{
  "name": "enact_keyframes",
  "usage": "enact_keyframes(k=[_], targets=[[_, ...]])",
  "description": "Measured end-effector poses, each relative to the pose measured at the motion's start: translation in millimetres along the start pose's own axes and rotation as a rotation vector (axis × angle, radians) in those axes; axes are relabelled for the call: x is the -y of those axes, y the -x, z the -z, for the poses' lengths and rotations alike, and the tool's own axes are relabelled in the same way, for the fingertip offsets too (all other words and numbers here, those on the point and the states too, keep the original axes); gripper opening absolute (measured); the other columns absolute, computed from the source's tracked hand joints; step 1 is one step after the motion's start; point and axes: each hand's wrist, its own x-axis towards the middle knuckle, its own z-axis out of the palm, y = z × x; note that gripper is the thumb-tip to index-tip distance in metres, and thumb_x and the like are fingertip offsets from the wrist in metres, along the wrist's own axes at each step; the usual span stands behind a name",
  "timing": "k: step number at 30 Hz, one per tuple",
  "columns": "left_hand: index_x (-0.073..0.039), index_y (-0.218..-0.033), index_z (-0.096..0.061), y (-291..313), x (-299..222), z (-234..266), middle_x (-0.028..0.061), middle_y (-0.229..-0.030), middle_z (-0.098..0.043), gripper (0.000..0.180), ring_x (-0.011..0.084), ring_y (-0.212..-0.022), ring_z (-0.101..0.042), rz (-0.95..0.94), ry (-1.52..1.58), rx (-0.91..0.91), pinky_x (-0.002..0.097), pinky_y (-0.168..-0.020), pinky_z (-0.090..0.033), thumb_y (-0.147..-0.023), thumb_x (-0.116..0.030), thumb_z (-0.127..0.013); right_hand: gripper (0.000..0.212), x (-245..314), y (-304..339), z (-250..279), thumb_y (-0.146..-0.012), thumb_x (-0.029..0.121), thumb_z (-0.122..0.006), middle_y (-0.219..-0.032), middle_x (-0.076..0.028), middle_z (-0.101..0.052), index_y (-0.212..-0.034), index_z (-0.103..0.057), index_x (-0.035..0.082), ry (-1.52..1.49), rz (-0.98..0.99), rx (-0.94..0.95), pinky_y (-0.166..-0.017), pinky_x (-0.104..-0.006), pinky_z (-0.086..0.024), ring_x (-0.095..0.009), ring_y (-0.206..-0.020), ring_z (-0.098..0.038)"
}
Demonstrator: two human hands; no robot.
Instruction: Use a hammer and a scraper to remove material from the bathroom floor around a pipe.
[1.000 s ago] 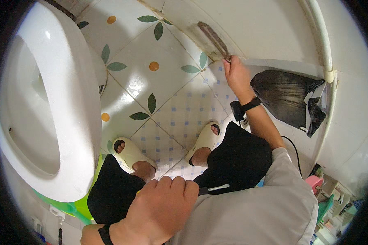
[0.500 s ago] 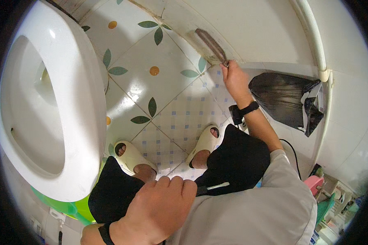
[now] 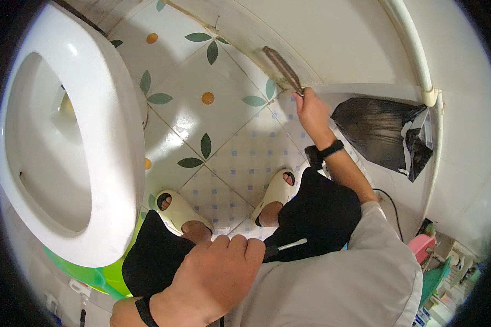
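Observation:
My right hand reaches out toward the base of the wall, its fingers closed on the near end of a long, narrow brownish metal piece. That piece slants up and to the left, close to the wall's foot; its exact kind is unclear. In front of my body, my left hand is wrapped round the dark handle of a screwdriver. The pale metal blade points right, over my black-clad leg. Most of the handle is hidden in the fist.
A white toilet takes up the left side. A black plastic bag sits by the wall at right, beside a white pipe. My cream slippers rest on the patterned tile floor. A green basin stands lower left.
The metal piece has tilted slightly in my right hand and looks narrower. My left hand keeps its hold on the screwdriver. The whole view has shifted a little.

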Motion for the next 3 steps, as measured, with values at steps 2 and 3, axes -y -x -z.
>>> enact_keyframes(k=[2,3], targets=[[-0.007,-0.082,-0.051,-1.5,2.9,-3.7,0.0093,-0.076,-0.056,0.010,0.0234,-0.072,-0.059,-0.010,-0.094,0.055,0.0327,-0.062,-0.048,-0.077,-0.014,-0.056,0.031,2.1,0.2,1.0,-0.087,0.032,-0.055,-0.076,-0.019,-0.062,-0.085,-0.050,0.001,-0.020,0.012,-0.030,-0.057,-0.0438,-0.049,-0.037,-0.067,-0.061],[-0.007,-0.079,-0.051,-5.5,5.3,-2.4,0.0063,-0.072,-0.057,0.009,0.0192,-0.070,-0.061,-0.038,-0.154,0.093,0.0292,-0.059,-0.050,-0.074,-0.014,-0.055,0.034,-1.5,-5.4,-1.1,-0.087,0.034,-0.055,-0.079,-0.019,-0.063,-0.089,-0.050,0.000,-0.025,0.048,-0.036,-0.058,-0.0432,-0.050,-0.037,-0.069,-0.062]])
